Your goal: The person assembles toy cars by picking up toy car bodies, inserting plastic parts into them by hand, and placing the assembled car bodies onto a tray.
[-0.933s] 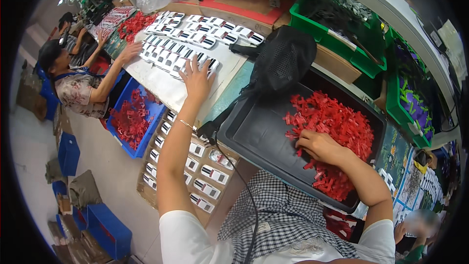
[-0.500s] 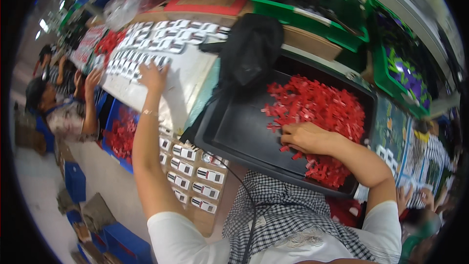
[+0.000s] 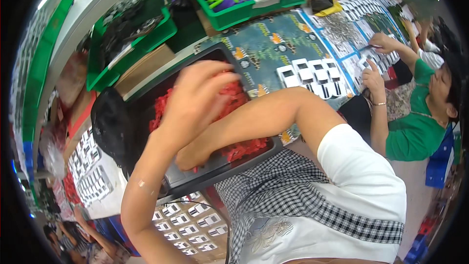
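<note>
My left hand (image 3: 200,98) is raised over a black tray (image 3: 188,183), its fingers stretched out, apart and smeared by motion, with nothing seen in them. Under and beyond it lies a heap of small red plastic pieces (image 3: 239,151). My right hand (image 3: 193,156) reaches across below the left one, down into the near left part of the tray. Its fingers are curled together, and a bit of red shows at their tips. The left forearm and hand cover part of the heap.
White toy car bodies (image 3: 312,76) stand in rows on the patterned table, right of the tray. More lie on a cardboard sheet (image 3: 190,225) below. Green bins (image 3: 254,7) line the back. A black cloth-like bundle (image 3: 115,127) touches the tray's left. A co-worker in green (image 3: 413,134) sits at right.
The view has swung to the right. My left hand has left the white car bodies and come over the tray; my right hand has moved from the red heap to the tray's near left part.
</note>
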Motion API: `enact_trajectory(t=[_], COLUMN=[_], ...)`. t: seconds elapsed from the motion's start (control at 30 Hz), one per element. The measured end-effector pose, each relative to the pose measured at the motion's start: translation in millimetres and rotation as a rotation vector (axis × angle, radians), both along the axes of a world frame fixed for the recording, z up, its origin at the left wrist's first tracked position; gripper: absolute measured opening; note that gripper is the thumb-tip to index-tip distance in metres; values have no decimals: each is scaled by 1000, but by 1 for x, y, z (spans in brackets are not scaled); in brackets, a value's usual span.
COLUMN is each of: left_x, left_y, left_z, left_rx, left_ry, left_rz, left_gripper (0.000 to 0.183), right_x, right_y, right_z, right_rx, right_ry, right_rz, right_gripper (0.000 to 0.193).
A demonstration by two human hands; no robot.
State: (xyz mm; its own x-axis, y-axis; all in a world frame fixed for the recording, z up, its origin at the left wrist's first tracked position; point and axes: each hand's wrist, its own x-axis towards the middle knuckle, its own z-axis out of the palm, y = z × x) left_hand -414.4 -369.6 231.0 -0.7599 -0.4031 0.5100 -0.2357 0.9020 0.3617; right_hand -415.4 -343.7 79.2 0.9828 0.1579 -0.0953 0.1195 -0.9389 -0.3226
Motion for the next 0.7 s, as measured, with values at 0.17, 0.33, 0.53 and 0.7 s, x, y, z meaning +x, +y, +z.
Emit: enact_trajectory(t=[0.17, 0.33, 0.53, 0.7], left_x=[-146, -175, -177, -156], left_y=[-38, -43, -49, -58], left_z=[-80, -132, -133, -113], left_rx=[215, -121, -3, 604], left_ry=[-280, -534, -559, 199], left_rz=[-544, -652, -376, -35], left_gripper=[39, 36, 53, 55], right_x=[-31, -62, -48, -7], right_y=[-15, -26, -38, -33], right_z=[8, 3, -43, -62], right_rx=[43, 243, 516, 726], right_ry=[-54, -44, -37, 18], right_rz=[-12, -123, -159, -83], right_gripper=[17, 17, 17, 17])
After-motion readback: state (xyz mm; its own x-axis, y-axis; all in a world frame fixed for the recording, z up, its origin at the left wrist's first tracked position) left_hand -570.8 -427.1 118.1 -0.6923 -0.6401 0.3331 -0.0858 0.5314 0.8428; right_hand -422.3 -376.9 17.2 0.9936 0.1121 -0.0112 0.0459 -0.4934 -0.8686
